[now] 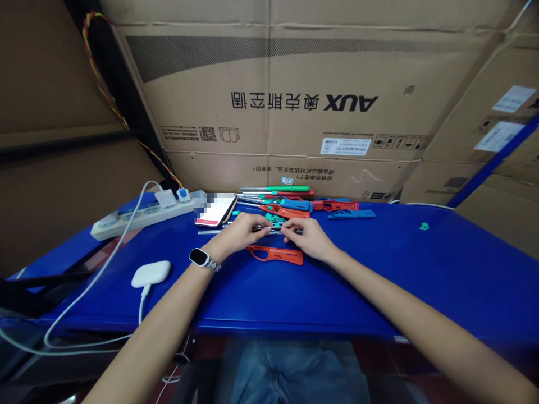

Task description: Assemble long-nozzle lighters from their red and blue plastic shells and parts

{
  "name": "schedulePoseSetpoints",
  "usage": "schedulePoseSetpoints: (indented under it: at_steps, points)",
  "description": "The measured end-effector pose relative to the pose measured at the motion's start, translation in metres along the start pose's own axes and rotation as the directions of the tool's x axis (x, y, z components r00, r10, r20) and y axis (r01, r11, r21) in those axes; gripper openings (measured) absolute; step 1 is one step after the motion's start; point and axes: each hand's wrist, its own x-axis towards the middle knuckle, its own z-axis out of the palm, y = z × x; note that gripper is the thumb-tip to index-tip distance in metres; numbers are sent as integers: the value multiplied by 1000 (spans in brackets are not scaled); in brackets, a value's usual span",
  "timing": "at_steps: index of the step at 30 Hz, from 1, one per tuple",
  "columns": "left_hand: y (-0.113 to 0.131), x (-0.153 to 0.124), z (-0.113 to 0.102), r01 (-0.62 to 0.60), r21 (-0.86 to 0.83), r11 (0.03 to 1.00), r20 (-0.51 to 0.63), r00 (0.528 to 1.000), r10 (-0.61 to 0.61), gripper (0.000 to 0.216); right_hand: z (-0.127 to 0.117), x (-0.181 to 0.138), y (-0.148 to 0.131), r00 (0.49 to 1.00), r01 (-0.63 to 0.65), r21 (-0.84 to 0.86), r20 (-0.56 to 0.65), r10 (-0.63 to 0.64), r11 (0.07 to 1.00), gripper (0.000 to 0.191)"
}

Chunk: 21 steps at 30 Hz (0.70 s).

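My left hand (244, 231) and my right hand (310, 237) meet over the middle of the blue table. Both have thumb and fingers pinched on a thin metallic rod (275, 228) that bridges the small gap between them; its ends are hidden by the fingers. Just below them lies an orange lighter handle piece (287, 256) with a trigger loop. Small green plastic parts (274, 219) lie right behind my fingertips. Further back are another orange handle (288, 212), a blue handle (297, 204) and a finished-looking green lighter (290, 189) with a long metal tube.
A phone (215, 211) leans left of the parts. A white power strip (143, 216) with plugs and a white charging case (150, 274) on a cable occupy the left side. Cardboard (269, 73) walls the back. One blue handle (351, 214) and a green scrap (424, 226) lie right.
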Motion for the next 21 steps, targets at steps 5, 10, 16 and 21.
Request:
schedulePoseSetpoints:
  at_steps: [5,10,16,21]
  points:
    - [0,1,0,-8,-42,999,1,1000,9,24,-3,2,4,1000,-13,134,-14,15,991,25]
    - [1,0,0,-11,-33,999,-16,1000,11,24,-3,4,7,999,37,156,-42,-31,987,25]
    - [2,-1,-1,-26,27,999,-24,999,26,23,-4,2,9,996,59,45,-68,-56,997,25]
    - [4,-2,0,38,-15,999,-5,999,-38,34,-3,3,10,993,63,7,-96,-62,998,24]
